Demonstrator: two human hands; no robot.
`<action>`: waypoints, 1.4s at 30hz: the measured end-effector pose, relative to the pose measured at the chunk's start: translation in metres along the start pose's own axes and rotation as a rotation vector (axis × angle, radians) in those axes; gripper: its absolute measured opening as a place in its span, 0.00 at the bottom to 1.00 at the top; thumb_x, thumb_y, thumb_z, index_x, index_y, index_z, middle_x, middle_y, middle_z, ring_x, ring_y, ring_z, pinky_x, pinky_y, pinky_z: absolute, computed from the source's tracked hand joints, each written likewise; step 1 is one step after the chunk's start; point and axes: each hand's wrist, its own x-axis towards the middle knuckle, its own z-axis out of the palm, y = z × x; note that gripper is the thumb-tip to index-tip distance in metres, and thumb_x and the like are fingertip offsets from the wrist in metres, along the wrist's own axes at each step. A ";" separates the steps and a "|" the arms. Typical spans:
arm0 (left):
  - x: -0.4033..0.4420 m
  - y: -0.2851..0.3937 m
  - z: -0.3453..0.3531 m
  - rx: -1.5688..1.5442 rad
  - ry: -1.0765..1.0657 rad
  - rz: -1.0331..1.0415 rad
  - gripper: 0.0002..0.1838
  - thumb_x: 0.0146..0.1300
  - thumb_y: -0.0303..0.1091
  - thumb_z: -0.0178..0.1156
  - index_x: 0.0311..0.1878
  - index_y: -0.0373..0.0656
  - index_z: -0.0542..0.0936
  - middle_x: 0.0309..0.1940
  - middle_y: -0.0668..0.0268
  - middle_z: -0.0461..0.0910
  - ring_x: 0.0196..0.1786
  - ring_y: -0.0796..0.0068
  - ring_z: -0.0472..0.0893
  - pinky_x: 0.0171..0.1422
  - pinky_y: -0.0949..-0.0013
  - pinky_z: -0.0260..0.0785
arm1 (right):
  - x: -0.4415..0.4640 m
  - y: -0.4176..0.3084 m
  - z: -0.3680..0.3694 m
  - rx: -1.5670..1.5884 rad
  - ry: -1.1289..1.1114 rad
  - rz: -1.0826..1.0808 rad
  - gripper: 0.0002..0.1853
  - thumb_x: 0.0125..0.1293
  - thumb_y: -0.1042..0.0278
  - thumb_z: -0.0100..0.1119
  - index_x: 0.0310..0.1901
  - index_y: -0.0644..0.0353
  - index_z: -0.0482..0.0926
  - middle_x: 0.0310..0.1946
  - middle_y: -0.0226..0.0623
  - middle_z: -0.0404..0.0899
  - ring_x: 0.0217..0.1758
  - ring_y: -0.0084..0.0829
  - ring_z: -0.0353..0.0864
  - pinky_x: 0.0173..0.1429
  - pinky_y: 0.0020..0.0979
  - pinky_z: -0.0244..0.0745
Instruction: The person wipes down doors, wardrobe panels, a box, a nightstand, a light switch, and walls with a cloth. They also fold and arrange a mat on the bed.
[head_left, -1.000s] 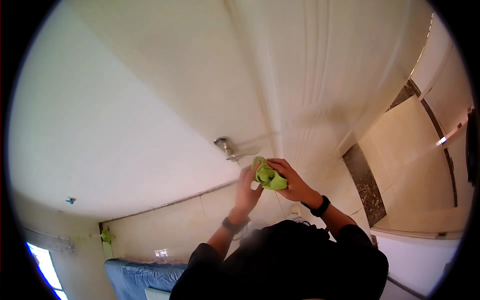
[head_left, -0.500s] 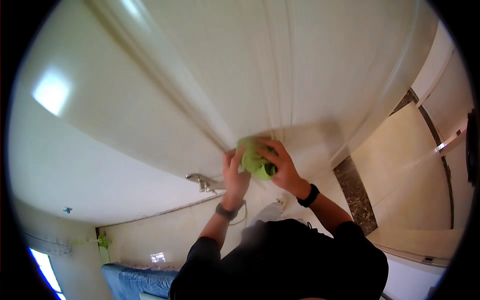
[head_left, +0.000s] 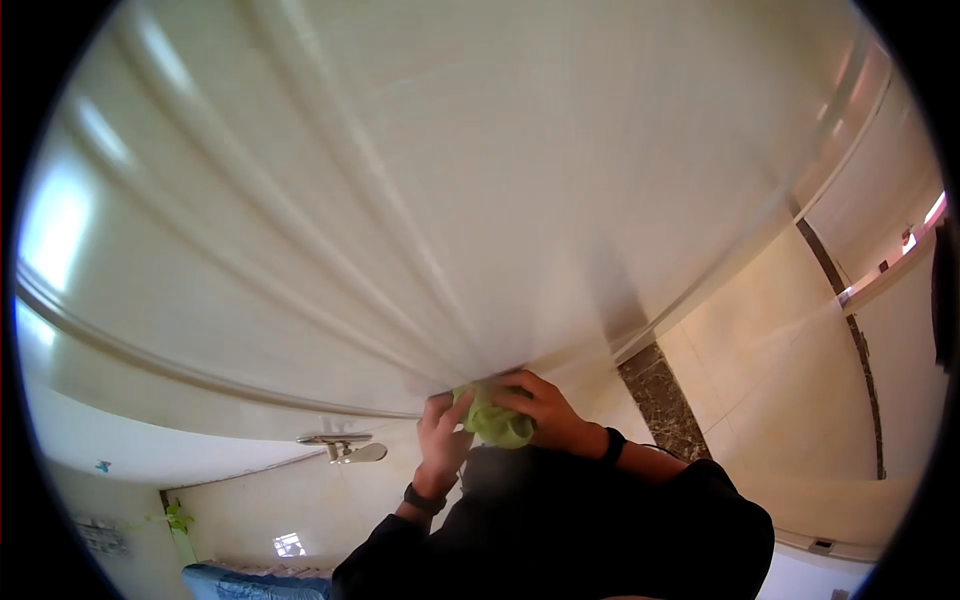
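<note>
Left hand (head_left: 440,438) and right hand (head_left: 550,412) curl around a bunched green cloth (head_left: 500,426) between them, against or just beside the pale door (head_left: 580,170); contact is unclear. Loose folds could slip from their grip or, if carried leftward, snag on the door handle (head_left: 350,452).
</note>
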 end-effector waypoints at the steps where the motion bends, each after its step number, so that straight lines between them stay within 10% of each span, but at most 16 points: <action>1: 0.002 0.004 0.004 0.003 0.010 0.011 0.35 0.36 0.10 0.65 0.55 0.43 0.81 0.39 0.61 0.75 0.39 0.63 0.78 0.39 0.67 0.74 | 0.000 0.001 -0.007 0.002 -0.016 0.009 0.24 0.54 0.73 0.69 0.55 0.55 0.79 0.53 0.40 0.77 0.55 0.42 0.79 0.55 0.35 0.78; 25: 0.081 0.172 0.275 -0.073 0.041 -0.173 0.39 0.39 0.17 0.69 0.61 0.47 0.79 0.47 0.57 0.77 0.44 0.58 0.81 0.45 0.63 0.77 | -0.076 0.123 -0.302 -0.109 -0.189 -0.030 0.30 0.50 0.69 0.69 0.58 0.59 0.78 0.57 0.43 0.74 0.57 0.48 0.76 0.56 0.41 0.76; 42: 0.157 0.237 0.377 -0.021 0.145 0.077 0.35 0.45 0.18 0.70 0.60 0.58 0.81 0.42 0.66 0.77 0.36 0.64 0.82 0.38 0.68 0.78 | -0.114 0.178 -0.395 -0.105 0.289 -0.130 0.24 0.48 0.73 0.75 0.50 0.63 0.84 0.49 0.45 0.80 0.53 0.44 0.78 0.54 0.38 0.77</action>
